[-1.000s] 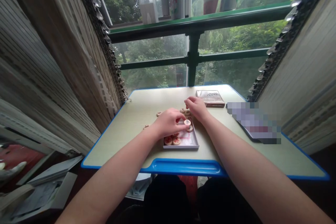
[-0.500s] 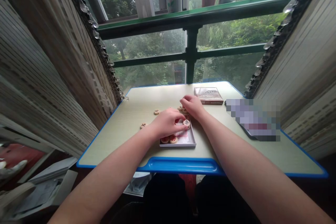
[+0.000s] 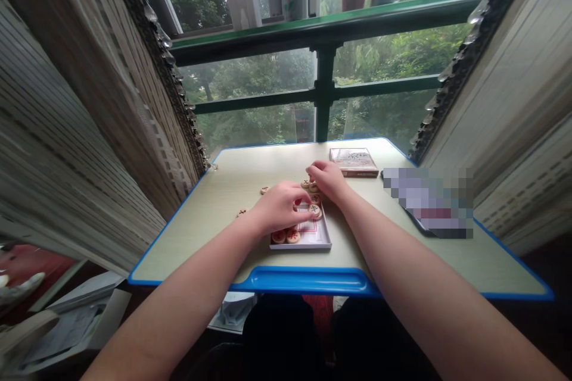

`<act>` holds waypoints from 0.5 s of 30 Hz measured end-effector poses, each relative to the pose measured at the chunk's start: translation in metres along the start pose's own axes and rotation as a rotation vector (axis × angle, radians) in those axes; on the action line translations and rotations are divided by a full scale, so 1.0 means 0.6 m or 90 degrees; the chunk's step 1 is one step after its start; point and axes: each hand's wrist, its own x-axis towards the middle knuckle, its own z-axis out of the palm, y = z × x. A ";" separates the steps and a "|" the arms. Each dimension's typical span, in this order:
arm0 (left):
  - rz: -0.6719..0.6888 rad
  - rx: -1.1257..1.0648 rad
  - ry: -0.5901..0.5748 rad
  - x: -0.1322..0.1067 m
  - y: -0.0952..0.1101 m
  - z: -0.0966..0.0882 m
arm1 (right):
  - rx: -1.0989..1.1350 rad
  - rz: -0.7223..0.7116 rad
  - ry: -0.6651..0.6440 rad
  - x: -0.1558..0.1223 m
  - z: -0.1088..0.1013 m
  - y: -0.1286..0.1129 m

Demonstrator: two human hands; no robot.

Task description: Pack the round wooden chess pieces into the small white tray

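My left hand (image 3: 282,205) reaches over a shallow white box (image 3: 325,232). Its thumb and index finger are apart at the left edge of a round wooden xiangqi piece (image 3: 314,211) with a dark character. That piece lies in the box, close below another piece (image 3: 315,198). Two red-marked pieces, one of them a xiangqi piece (image 3: 293,236), lie in the box's near left corner, partly under my left wrist. My right hand (image 3: 328,178) is closed just beyond the box, fingertips bent down beside loose pieces (image 3: 306,182). What its fingers hold, if anything, is hidden.
Two loose pieces, one a disc (image 3: 242,213) and one farther back (image 3: 264,190), lie left on the blue-edged table (image 3: 192,238). A flat printed box (image 3: 354,161) sits behind my right hand. A blurred-out flat object (image 3: 424,202) lies at the right.
The thumb and index finger of my left hand have slid slightly left off the piece, which now lies in the box. My right hand has hardly moved. The view has shifted a little.
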 end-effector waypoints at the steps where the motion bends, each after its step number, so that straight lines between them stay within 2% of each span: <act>1: -0.007 0.007 0.001 0.000 0.000 -0.001 | -0.001 0.000 0.000 0.000 0.000 0.000; 4: -0.019 0.023 -0.007 0.001 -0.001 -0.003 | -0.007 -0.001 -0.001 -0.001 0.000 0.000; 15: 0.030 0.011 -0.024 0.003 0.003 -0.002 | -0.009 -0.008 0.001 -0.002 0.002 -0.003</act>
